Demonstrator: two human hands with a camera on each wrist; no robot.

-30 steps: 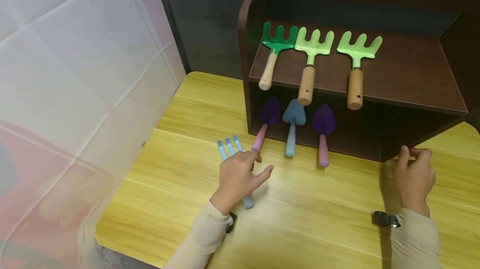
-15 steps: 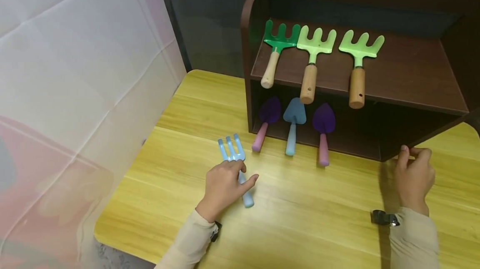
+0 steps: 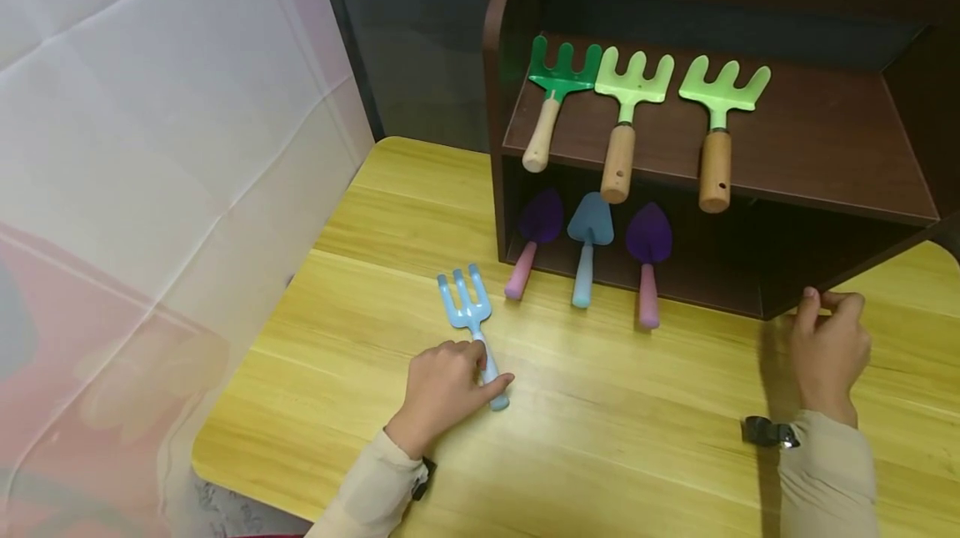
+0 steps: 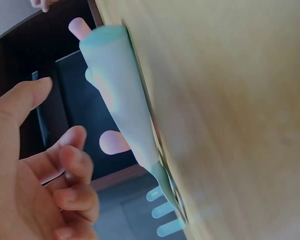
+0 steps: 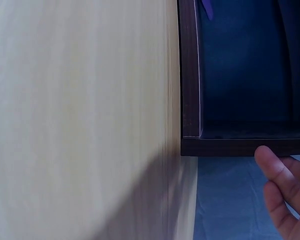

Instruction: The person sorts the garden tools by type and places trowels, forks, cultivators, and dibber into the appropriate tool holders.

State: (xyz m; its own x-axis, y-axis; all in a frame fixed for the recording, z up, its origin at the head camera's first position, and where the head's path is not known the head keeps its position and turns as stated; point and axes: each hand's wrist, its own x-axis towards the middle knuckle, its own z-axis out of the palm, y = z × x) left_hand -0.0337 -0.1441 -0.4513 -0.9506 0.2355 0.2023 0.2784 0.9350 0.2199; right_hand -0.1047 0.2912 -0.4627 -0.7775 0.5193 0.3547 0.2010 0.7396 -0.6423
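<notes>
A light blue hand fork [image 3: 467, 311] lies on the table left of the brown shelf, tines pointing away. My left hand [image 3: 441, 388] hovers over its handle, thumb spread and fingers loosely bent. In the left wrist view, a gap shows between my fingers [image 4: 76, 199] and the handle [image 4: 117, 90]. At the shelf's lower front right corner, my right hand [image 3: 831, 346] touches the outer side wall with loosely bent fingers. A fingertip [image 5: 270, 161] meets that wall's edge in the right wrist view.
On the brown shelf's [image 3: 817, 150] upper board lie a dark green fork [image 3: 555, 83] and two light green forks [image 3: 718, 96], wooden handles overhanging. Below, a blue trowel [image 3: 591, 221] sits between two purple trowels [image 3: 648, 233]. A white printed sheet [image 3: 187, 104] hangs left of the table.
My left hand has drawn back and leftward from near the fork's tines to over its handle, uncovering the fork's head. The fork and my right hand stay in place.
</notes>
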